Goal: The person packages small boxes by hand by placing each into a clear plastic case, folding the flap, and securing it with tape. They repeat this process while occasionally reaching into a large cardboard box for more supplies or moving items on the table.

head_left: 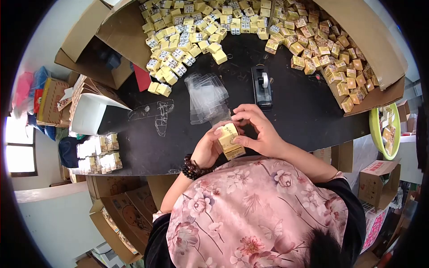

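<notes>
Near the table's front edge, my left hand (207, 149) grips small yellow boxes (229, 136) from their left side. My right hand (259, 134) is at their right side, its thumb pressed on the front box and its fingers curved over the top. A clear plastic piece shows by the fingertips at the boxes' upper end. Just beyond my hands lies a loose stack of clear plastic sheets (206, 96). A black tape dispenser (262, 87) stands to the right of the sheets, beyond my right hand.
Piles of yellow boxes (178, 42) and orange-yellow boxes (342, 58) cover the far side of the black table (178, 152). Wrapped boxes (100, 154) stand at the left edge. An open white-lined carton (87, 109) is behind them. A green basket (374, 134) is at the right.
</notes>
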